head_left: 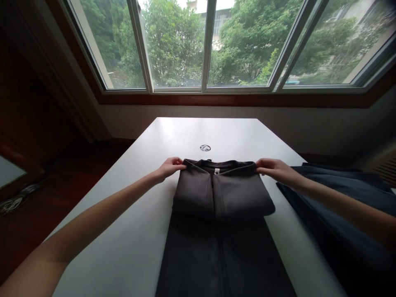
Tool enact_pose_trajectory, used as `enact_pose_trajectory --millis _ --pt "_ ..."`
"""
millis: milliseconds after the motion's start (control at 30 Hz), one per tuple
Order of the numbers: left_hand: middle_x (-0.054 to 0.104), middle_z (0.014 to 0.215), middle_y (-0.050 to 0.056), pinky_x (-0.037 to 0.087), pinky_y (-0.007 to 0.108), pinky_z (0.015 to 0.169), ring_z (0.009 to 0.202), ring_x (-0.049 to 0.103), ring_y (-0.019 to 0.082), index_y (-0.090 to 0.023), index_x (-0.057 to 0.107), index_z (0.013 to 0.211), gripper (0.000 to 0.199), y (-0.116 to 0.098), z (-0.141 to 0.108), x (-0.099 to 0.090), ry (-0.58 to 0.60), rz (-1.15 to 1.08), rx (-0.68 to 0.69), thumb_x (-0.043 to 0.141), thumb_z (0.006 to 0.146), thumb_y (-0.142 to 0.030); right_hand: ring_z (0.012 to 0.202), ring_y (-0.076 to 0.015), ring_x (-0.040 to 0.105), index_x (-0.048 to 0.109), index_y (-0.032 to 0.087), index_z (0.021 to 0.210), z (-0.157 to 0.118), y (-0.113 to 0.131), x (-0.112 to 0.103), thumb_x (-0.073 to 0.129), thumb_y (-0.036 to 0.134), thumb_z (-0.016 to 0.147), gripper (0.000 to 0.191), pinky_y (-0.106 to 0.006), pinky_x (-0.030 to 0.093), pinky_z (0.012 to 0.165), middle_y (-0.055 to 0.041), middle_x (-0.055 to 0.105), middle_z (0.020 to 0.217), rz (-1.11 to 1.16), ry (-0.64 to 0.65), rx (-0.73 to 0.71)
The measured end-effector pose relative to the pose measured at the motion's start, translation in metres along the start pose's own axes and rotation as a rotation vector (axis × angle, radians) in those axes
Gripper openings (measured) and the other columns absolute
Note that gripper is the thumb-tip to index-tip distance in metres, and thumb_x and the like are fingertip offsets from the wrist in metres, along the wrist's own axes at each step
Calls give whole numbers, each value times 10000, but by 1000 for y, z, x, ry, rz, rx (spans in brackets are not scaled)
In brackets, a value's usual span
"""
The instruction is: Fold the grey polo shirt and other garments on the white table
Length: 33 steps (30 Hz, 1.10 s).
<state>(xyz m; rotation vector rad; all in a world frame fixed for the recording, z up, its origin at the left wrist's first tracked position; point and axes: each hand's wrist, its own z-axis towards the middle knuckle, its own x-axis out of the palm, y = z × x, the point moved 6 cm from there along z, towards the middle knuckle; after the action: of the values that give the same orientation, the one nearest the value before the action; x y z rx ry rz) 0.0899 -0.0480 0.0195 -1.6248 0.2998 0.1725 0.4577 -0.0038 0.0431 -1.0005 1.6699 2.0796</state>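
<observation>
A dark grey jacket [198, 194] lies on the white table [123, 214], its upper part folded over onto its lower part. Along its far edge, a small white label [217, 170] shows inside the opening, and a front line runs down the middle. My left hand [170, 168] pinches the far left corner of the jacket between thumb and fingers. At the far right corner, my right hand [278, 171] pinches the fabric in the same way. The jacket's near end runs out of view at the bottom.
Dark blue folded cloth [346, 194] lies at the table's right side, partly under my right forearm. A round dark-and-white mark [205, 147] is on the table beyond the jacket. Cables [18, 200] lie on the floor at left. A window [204, 49] stands behind.
</observation>
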Motion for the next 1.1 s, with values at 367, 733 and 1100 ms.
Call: enact_pose_trajectory --millis 367,733,1100 --pt "543 657 -3 344 261 591 611 473 110 -121 612 754 153 1 119 -19 -133 148 67 711 695 -222 652 -173 540 625 166 756 125 -43 -1 599 338 689 187 -290 404 574 -34 612 711 -163 -43 43" --pt "566 686 -6 365 227 570 605 498 115 -156 654 824 97 10 208 -49 -415 335 87 664 745 -211 702 -182 559 652 168 916 204 -61 -6 590 232 760 180 -281 415 612 -48 639 823 -353 -316 132" --pt "684 874 33 455 263 731 807 627 183 -198 696 950 214 11 260 -53 -484 570 19 652 768 -303 776 -226 582 651 178 924 245 -68 -5 608 187 716 213 -324 464 711 -79 652 880 -364 -445 270"
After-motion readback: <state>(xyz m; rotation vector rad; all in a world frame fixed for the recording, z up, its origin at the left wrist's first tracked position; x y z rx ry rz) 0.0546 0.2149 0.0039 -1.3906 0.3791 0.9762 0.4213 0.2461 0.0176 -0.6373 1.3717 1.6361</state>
